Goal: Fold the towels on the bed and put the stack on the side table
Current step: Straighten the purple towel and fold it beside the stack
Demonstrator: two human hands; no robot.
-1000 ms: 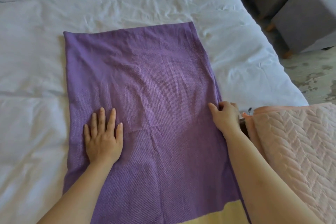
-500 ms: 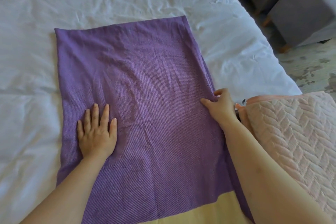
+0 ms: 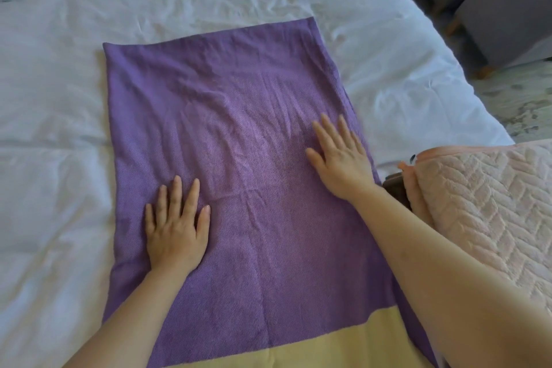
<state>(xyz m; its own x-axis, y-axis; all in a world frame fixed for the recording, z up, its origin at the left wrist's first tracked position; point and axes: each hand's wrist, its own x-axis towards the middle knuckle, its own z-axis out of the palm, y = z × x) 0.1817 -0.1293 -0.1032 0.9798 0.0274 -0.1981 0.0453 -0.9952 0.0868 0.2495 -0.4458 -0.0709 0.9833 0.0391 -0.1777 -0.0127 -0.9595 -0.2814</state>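
1. two open hands, our left hand (image 3: 176, 224) and right hand (image 3: 340, 155), pressed flat on the purple towel (image 3: 239, 116) spread on the bed (image 3: 59, 128).
2. we judged it smoothing; next we needed to grip an edge and fold.

No lettering to read here, purple towel (image 3: 239, 158) plain, white bed cover (image 3: 53, 128) blank, tiny dark mark (image 3: 412, 157) by the pink quilted towel (image 3: 478, 203) — too small to make out.
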